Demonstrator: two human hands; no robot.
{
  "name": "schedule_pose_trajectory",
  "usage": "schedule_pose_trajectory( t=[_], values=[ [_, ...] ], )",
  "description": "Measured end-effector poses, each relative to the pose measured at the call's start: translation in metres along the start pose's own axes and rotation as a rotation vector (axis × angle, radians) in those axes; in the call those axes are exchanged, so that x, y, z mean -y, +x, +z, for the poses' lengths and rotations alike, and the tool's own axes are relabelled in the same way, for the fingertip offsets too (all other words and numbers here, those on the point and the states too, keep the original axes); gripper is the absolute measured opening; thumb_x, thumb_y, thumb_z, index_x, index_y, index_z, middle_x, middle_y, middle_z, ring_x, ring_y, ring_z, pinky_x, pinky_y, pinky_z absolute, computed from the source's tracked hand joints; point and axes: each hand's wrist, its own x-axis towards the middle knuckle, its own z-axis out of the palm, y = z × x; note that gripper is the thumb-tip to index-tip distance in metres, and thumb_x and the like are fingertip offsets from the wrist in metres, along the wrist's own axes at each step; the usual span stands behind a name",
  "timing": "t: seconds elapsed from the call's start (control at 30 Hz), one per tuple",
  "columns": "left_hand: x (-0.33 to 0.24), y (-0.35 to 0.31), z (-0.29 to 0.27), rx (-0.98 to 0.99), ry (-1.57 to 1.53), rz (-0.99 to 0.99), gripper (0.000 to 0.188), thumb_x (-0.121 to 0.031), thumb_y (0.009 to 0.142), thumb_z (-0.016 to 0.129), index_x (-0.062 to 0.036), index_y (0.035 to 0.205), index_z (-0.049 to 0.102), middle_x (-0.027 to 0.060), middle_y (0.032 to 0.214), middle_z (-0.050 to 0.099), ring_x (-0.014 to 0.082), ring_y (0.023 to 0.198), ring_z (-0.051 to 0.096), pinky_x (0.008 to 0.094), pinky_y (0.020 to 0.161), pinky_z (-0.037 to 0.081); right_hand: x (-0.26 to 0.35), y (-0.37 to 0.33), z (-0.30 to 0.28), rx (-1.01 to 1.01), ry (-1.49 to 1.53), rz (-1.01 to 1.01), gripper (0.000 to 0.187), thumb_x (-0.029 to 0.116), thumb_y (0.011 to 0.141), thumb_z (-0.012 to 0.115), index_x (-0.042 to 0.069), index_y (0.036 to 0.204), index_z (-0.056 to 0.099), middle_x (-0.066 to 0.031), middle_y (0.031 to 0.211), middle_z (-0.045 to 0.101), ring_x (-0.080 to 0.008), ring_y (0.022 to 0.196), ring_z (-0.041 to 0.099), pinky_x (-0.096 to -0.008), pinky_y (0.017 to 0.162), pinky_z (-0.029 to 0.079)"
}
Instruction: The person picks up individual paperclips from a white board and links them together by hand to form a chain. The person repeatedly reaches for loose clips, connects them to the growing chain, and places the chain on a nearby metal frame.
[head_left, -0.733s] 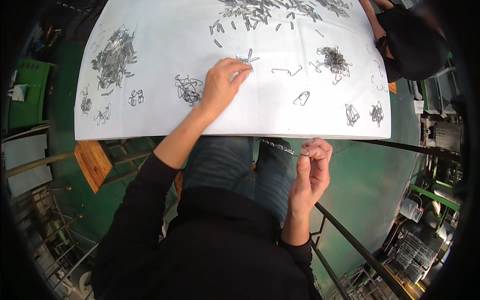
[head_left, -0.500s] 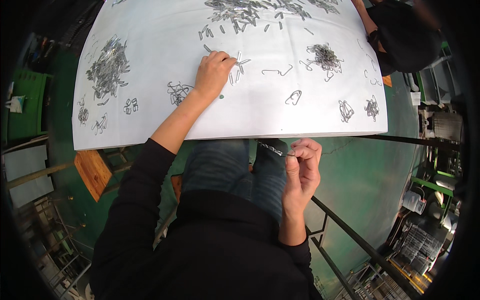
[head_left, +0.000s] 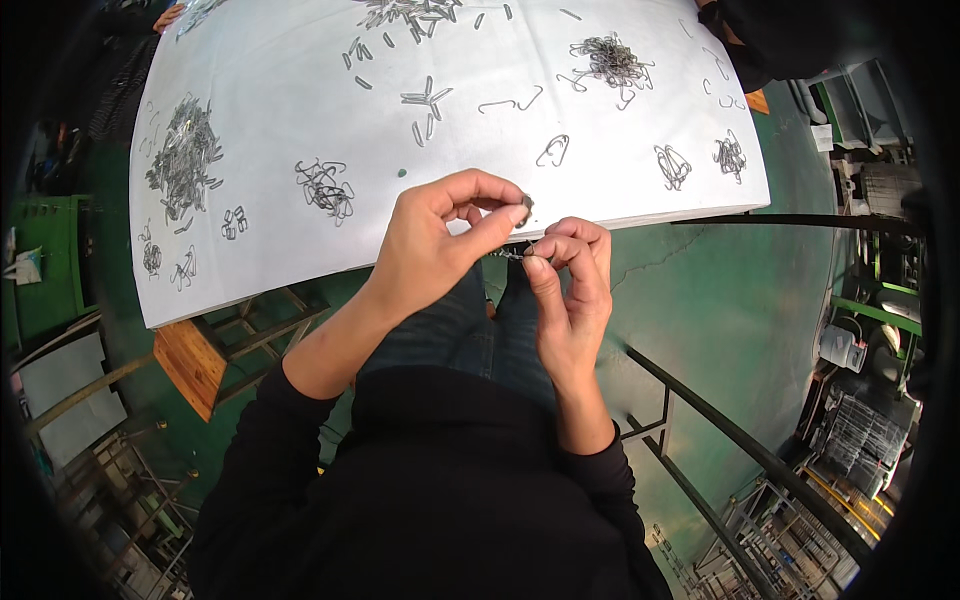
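My left hand (head_left: pixel 432 238) is closed in a pinch just over the table's front edge, with a small metal link (head_left: pixel 526 206) between thumb and forefinger. Just below and to the right, my right hand (head_left: pixel 572 285) pinches the end of a thin metal chain (head_left: pixel 505 254). Most of that chain is hidden behind the hands, over my lap. The link and the chain end are close but look apart. Several loose oblong links (head_left: pixel 427 98) lie beyond my left hand, and a heap of bent wire hooks (head_left: pixel 325 190) lies to its left.
The white-covered table (head_left: pixel 450 165) carries a link pile (head_left: pixel 185 160) at left, another (head_left: pixel 410 12) at the far side, and a hook pile (head_left: pixel 610 62) at right. A co-worker's hand (head_left: pixel 170 17) shows at far left; a dark sleeve (head_left: pixel 780 40) reaches in at far right.
My left hand has come back from the loose links toward me and right, now with a link beside my right hand. My right hand has risen slightly and moved left, still pinching the chain.
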Motion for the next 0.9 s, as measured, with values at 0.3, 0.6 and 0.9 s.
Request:
schedule_pose_trajectory(
  t=[0.3,0.6,0.9],
  values=[
    [-0.003,-0.015,0.006,0.021,0.172,0.207,0.011,-0.003,0.082,0.068,-0.0026,0.093,0.070,0.0053,0.092,0.069,0.0113,0.079,0.062,0.0249,0.068,0.047,-0.003,-0.001,0.001,-0.037,-0.081,-0.074,0.011,0.013,0.087,0.069,0.004,0.090,0.063,-0.0089,0.101,0.053,-0.0212,0.092,0.051,-0.0314,0.077,0.044],
    [0.008,-0.024,0.007,-0.027,0.196,0.283,0.014,0.000,0.079,0.072,-0.0045,0.092,0.069,0.0057,0.097,0.066,0.0141,0.083,0.061,0.0261,0.071,0.048,-0.029,0.047,-0.034,0.132,-0.292,-0.051,0.012,0.010,0.086,0.067,0.004,0.096,0.064,-0.0074,0.094,0.063,-0.0184,0.082,0.061,-0.0289,0.066,0.045],
    [0.003,-0.036,0.007,-0.017,0.177,0.282,0.016,0.005,0.081,0.067,-0.0031,0.095,0.068,0.0075,0.099,0.065,0.0133,0.083,0.060,0.0258,0.076,0.048,-0.091,0.213,0.002,0.580,-0.955,-0.241,0.012,0.017,0.086,0.065,0.009,0.095,0.065,-0.0078,0.094,0.062,-0.0272,0.083,0.065,-0.0388,0.072,0.052]
  ],
)
